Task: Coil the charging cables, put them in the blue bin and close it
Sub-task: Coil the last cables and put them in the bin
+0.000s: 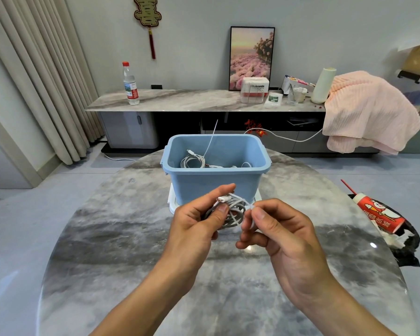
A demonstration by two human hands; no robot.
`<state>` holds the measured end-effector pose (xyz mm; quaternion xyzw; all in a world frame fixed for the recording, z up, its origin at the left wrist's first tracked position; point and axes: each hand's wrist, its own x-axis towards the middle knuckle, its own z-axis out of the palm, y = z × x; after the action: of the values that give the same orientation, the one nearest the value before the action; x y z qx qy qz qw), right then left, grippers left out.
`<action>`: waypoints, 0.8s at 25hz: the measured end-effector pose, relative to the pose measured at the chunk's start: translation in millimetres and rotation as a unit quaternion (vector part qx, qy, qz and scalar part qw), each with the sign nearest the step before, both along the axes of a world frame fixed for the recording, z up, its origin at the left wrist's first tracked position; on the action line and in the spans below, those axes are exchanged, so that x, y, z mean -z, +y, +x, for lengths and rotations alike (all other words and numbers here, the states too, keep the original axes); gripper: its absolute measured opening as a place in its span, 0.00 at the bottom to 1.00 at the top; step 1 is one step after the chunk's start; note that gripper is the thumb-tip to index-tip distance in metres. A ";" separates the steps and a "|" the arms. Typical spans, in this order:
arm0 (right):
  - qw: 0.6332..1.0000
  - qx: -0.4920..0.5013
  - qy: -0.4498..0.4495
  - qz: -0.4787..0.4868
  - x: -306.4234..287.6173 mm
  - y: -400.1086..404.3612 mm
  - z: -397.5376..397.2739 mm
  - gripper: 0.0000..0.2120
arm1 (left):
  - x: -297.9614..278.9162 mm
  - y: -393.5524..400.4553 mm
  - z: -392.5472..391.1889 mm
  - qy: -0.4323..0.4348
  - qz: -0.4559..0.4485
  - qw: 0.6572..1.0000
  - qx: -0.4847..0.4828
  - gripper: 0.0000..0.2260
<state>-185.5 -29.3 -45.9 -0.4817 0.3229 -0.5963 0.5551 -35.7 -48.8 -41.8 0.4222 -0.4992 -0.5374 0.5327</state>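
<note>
Tying off now: left hand (194, 221) gripping coiled cable (233, 214), right hand (274, 226) pinching its tie (249, 220), blue bin (216, 180) next.

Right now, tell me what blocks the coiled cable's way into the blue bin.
Nothing visible. Both hands hold the coiled cable just before the blue bin, whose top is open, with other cables on its floor.

Water bottle (130, 85), pink blanket (366, 110), tipped cup (378, 213).
</note>
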 end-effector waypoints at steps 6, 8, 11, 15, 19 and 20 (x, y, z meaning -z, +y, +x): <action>1.000 0.024 0.007 -0.017 -1.5 -0.9 0.7 0.20 | -2.0 3.4 -2.3 -0.011 -0.009 1.000 0.003 0.15; 0.999 0.029 0.011 -0.017 -2.3 -1.3 0.1 0.20 | -2.9 3.9 -2.9 -0.014 -0.013 1.000 0.002 0.14; 0.999 0.037 0.005 -0.022 -3.1 -1.3 0.7 0.20 | -5.3 5.4 -3.7 -0.012 -0.015 1.000 0.011 0.14; 0.999 0.035 0.004 -0.025 -2.8 -0.3 2.1 0.20 | -7.3 6.1 -3.8 -0.007 -0.018 1.000 0.018 0.14; 0.999 0.029 0.008 -0.032 -2.2 0.3 1.5 0.20 | -8.4 6.4 -3.1 -0.012 -0.018 1.000 0.020 0.14; 0.999 0.030 0.009 -0.033 -1.9 0.3 1.6 0.19 | -8.0 6.5 -3.2 -0.014 -0.017 1.000 0.020 0.14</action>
<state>-183.9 -29.0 -43.9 -0.4953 0.3224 -0.6182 0.5183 -38.9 -42.3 -33.9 0.4101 -0.5239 -0.5336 0.5221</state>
